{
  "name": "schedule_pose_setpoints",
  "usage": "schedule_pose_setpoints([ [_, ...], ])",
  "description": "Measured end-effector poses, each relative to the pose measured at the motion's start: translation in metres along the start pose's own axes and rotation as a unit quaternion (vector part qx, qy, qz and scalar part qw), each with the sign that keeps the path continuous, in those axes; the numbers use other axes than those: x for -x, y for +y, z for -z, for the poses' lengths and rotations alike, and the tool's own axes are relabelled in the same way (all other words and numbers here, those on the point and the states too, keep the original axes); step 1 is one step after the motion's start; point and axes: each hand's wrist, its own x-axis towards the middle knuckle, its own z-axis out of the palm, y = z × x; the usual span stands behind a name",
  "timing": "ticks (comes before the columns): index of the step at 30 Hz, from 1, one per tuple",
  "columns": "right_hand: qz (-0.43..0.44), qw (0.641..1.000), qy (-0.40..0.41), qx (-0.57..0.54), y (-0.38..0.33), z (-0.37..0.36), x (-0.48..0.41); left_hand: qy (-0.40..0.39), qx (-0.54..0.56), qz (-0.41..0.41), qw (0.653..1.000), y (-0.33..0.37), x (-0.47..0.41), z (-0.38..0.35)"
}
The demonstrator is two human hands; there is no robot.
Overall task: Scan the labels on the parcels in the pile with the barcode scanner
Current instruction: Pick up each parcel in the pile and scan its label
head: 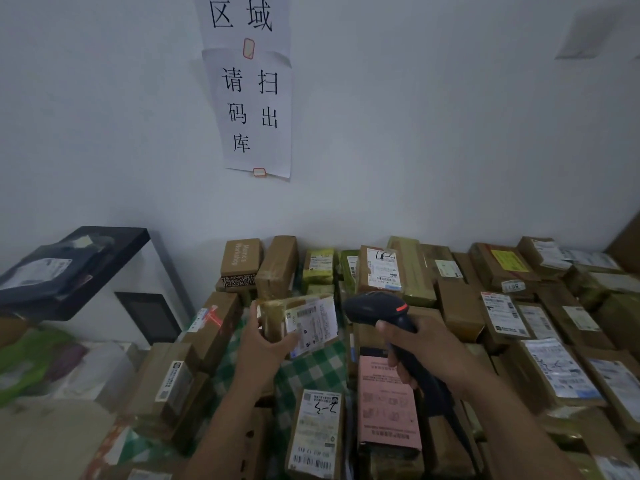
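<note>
Small parcel held up to the scanner

The left hand grips a small tape-wrapped brown parcel, white label facing the black handheld barcode scanner the right hand clasps just right of it; many labelled brown cardboard parcels near and far seemingly await scanning.

Small brown taped parcel, white barcode label facing the viewer, held tilted in the left hand above the pile of cardboard parcels, black barcode scanner gripped in the right hand just beside it, head toward the label.
</note>
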Motion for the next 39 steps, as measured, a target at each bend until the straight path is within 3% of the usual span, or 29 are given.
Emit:
schedule_pose_setpoints([
  [5,-0.011,1.000,0.024,0.001,0.010,0.007,-0.017,-0.075,-0.156,0.054,0.983,-0.029,-0.020,-0.018],
  [10,-0.039,0.998,0.039,-0.008,0.025,0.011,-0.042,-0.078,-0.263,-0.001,0.962,-0.024,-0.029,-0.035],
  [14,-0.066,0.997,0.036,-0.006,0.036,0.011,-0.063,-0.130,-0.339,-0.076,0.929,-0.027,-0.051,-0.049],
  [21,-0.089,0.995,0.028,-0.026,0.057,0.003,-0.090,-0.227,-0.381,-0.141,0.885,-0.067,-0.074,-0.060],
  [28,-0.108,0.994,0.020,-0.003,0.067,0.002,-0.098,-0.309,-0.415,-0.071,0.853,-0.092,-0.087,-0.067],
  [35,-0.082,0.995,0.057,-0.012,0.066,0.003,-0.105,-0.269,-0.425,-0.042,0.863,-0.088,-0.084,-0.070],
  [37,-0.068,0.993,0.088,-0.037,0.066,0.008,-0.108,-0.245,-0.448,-0.059,0.858,-0.073,-0.085,-0.074],
  [39,-0.059,0.990,0.117,-0.057,0.067,0.016,-0.108,-0.205,-0.433,-0.084,0.874,-0.053,-0.088,-0.080],
])
